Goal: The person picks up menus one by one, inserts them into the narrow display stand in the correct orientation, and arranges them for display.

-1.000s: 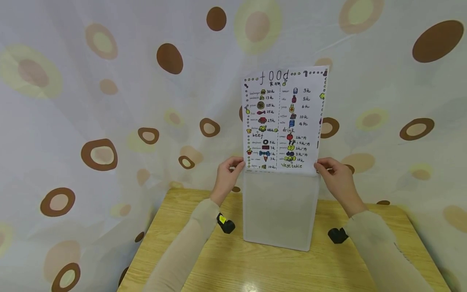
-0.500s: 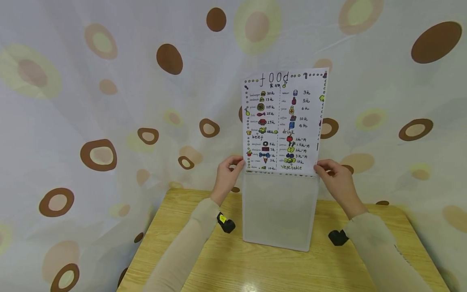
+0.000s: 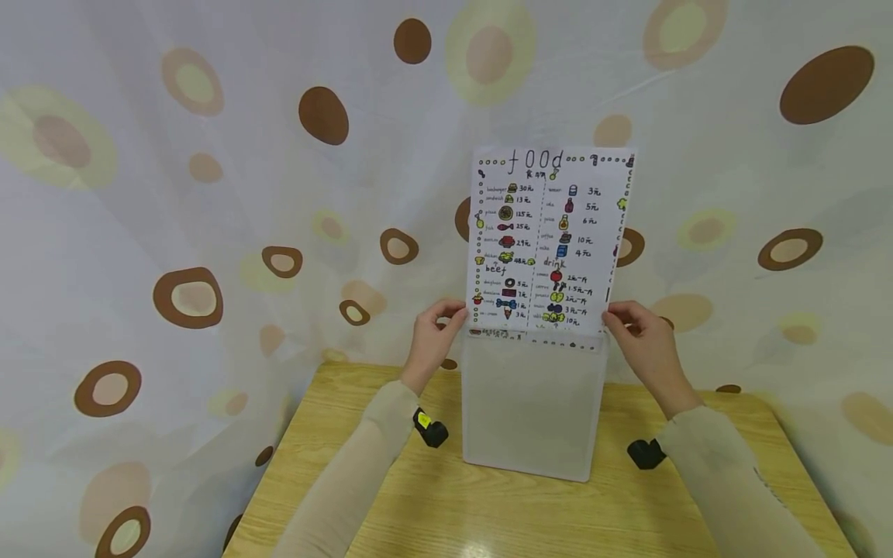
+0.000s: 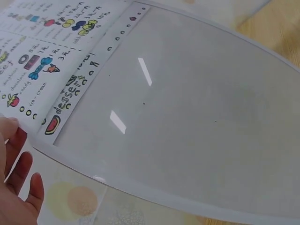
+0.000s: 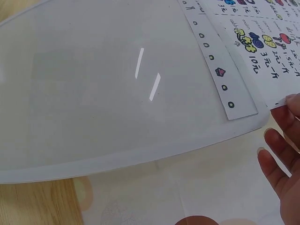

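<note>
A hand-drawn paper menu sheet (image 3: 551, 232) headed "food" stands upright, its lower edge inside a translucent plastic sleeve (image 3: 533, 411) that rests on end on the wooden table (image 3: 391, 511). My left hand (image 3: 436, 329) pinches the sheet's left edge at the sleeve's top corner. My right hand (image 3: 638, 329) pinches the right edge the same way. The left wrist view has the sheet (image 4: 42, 56) entering the sleeve (image 4: 197, 103), with my fingers (image 4: 18, 187) beside the corner. In the right wrist view the sheet (image 5: 262, 42) lies a short way inside the sleeve (image 5: 103, 84).
A pale curtain with brown and yellow spots (image 3: 209, 194) hangs close behind the table and around its sides. Black wrist cameras (image 3: 430, 428) (image 3: 645, 453) sit under both forearms. Bare wood shows in front of the sleeve.
The sheet has slid a little further down into the sleeve, hiding its bottom line of writing. Both hands stay at the sleeve's top corners.
</note>
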